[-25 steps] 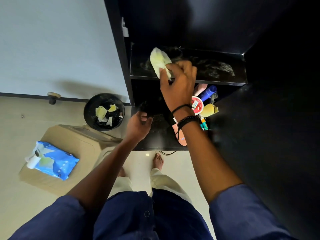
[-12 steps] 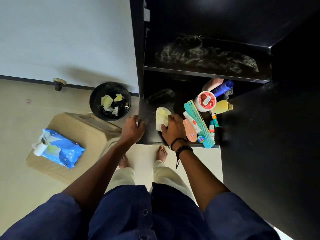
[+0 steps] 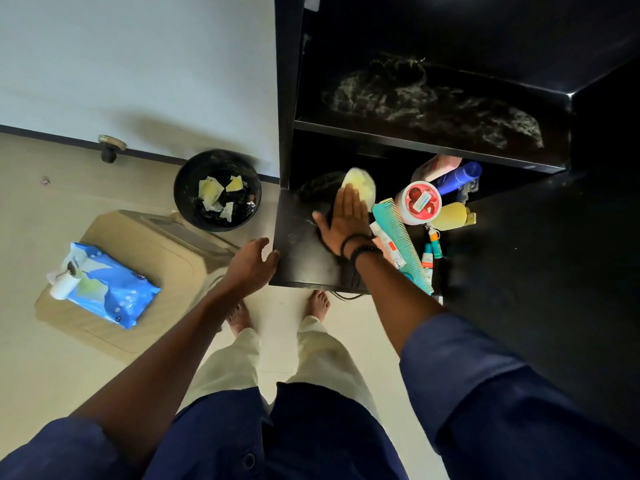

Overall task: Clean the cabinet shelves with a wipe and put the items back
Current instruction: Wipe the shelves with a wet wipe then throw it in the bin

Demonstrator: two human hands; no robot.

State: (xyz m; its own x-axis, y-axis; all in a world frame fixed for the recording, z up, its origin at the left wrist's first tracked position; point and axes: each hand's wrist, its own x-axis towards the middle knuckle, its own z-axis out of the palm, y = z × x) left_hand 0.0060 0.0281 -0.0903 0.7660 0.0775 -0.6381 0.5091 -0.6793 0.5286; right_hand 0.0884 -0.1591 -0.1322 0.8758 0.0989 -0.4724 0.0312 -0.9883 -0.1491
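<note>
My right hand [image 3: 346,220] lies flat, fingers straight, pressing a pale yellow wipe [image 3: 362,187] onto the lower black shelf [image 3: 301,265]. My left hand [image 3: 251,268] rests on that shelf's front left corner, fingers loosely spread. The upper shelf [image 3: 433,133] shows wet smear marks. On the lower shelf's right side lie a teal comb [image 3: 401,244], a white jar with a red lid [image 3: 419,202], a blue bottle [image 3: 457,176], a yellow bottle [image 3: 452,216], a pink item [image 3: 436,168] and small tubes [image 3: 431,251].
A black bin [image 3: 218,190] holding used wipes stands on the floor left of the cabinet. A blue wipe pack [image 3: 104,287] lies on a beige box [image 3: 162,268]. A door stop [image 3: 110,147] sits by the wall. My bare feet are below the shelf.
My right hand came down from the upper shelf to the lower one with the wipe, then slid it toward the back, flattening out. My left hand shifted to the shelf's left corner.
</note>
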